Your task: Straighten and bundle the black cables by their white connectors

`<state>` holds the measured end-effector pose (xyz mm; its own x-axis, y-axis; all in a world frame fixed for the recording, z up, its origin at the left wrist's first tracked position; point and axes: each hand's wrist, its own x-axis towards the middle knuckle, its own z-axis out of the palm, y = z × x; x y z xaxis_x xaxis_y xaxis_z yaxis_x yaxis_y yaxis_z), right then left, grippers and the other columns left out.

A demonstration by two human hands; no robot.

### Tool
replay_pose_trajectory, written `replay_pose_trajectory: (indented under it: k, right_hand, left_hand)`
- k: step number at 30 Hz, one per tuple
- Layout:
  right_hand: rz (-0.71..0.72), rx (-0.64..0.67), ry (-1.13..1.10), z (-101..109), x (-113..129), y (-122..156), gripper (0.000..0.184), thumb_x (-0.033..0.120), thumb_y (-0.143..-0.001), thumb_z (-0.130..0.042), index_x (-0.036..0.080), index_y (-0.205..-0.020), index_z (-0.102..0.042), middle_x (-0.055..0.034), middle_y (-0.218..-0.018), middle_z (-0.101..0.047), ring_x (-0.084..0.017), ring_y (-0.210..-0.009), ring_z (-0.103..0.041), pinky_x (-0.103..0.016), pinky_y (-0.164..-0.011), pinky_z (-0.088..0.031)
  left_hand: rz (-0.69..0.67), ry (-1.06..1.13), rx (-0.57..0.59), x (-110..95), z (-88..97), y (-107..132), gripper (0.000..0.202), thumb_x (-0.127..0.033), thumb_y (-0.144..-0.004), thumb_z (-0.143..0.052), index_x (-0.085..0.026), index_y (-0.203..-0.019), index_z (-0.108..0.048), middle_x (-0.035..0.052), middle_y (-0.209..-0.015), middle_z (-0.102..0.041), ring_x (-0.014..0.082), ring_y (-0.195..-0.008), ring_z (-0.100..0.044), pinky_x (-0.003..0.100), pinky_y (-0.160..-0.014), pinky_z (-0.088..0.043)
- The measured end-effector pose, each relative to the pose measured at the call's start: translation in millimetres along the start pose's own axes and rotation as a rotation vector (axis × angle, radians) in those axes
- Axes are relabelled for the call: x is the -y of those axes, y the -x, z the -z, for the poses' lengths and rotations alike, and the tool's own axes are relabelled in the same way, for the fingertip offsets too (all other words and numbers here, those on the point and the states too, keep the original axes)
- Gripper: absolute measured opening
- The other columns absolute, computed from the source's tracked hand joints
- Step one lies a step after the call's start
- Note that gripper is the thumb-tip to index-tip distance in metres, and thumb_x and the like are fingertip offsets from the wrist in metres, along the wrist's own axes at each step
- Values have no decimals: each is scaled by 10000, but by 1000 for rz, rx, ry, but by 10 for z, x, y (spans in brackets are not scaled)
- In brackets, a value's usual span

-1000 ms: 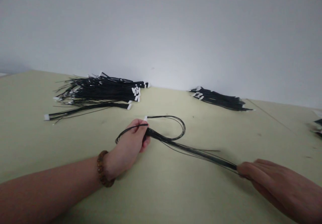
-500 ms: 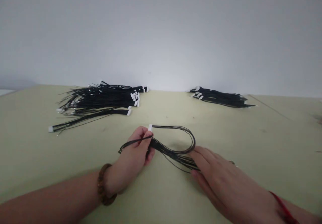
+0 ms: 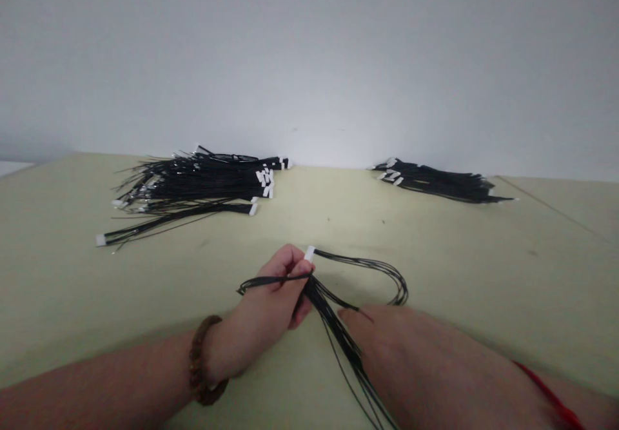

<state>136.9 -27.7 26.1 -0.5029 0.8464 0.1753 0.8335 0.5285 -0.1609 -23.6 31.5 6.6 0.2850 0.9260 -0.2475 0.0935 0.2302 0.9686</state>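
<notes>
My left hand (image 3: 278,294) is closed, thumb and fingers pinching a black wire harness (image 3: 333,323) just below its white connector (image 3: 310,253). From the connector, several thin wires loop out to the right and come down behind my right hand. A short bunch of the wires bends back over my left thumb to the left. The main bundle runs down toward the bottom of the view. My right hand (image 3: 411,352) lies against the wires, back of the hand up. Its fingers are hidden underneath, so their grip does not show.
A large pile of black wire harnesses (image 3: 207,182) with white connectors lies at the back left. One separate harness (image 3: 164,220) is in front of it. A smaller stack of harnesses (image 3: 438,182) lies at the back right by the wall (image 3: 319,62), on the pale yellow-green table (image 3: 145,301).
My right hand has turned and moved lower, its fingers now out of sight. The wire bundle swings downward instead of rightward, and the loop spreads wider. My left hand keeps its pinch.
</notes>
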Motion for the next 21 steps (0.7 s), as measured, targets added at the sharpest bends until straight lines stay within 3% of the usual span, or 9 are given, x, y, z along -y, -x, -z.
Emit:
replay_pose_trajectory:
  k: [6,12,17,21]
  right_hand:
    - [-91,92,-215,136,-138,-340,265,163,-824,-430,159,-575,-521,24,-539,-512,-69,-454,-393,-224,-450,-248]
    - [-147,119,-576,-14,-155,-385,278,194,-838,-437,145,-589,-549,43,-513,-433,-47,-471,-335,-186,-441,-222]
    - [-173,87,-604,-86,-106,-364,265,229,-831,-446,160,-614,-583,40,-525,-454,-52,-471,-334,-195,-447,-215]
    - [-168,34,-496,-94,-101,-357,240,207,-806,-459,162,-598,-570,44,-509,-452,-51,-457,-339,-206,-453,-201]
  left_hand:
    - [-1,82,103,82,41,1,260,-438,-811,-442,-202,-707,-410,-106,-377,-345,1,-320,-264,87,-331,-186]
    - [-12,131,146,125,82,-13,247,-426,-807,-453,-200,-722,-397,-105,-395,-370,-10,-332,-276,73,-348,-201]
    - [-33,152,154,171,109,8,259,-430,-797,-476,-201,-713,-387,-102,-416,-385,-6,-345,-305,73,-349,-215]
    - [-28,138,161,177,107,11,267,-439,-800,-467,-202,-711,-382,-104,-399,-372,-3,-339,-292,75,-346,-204]
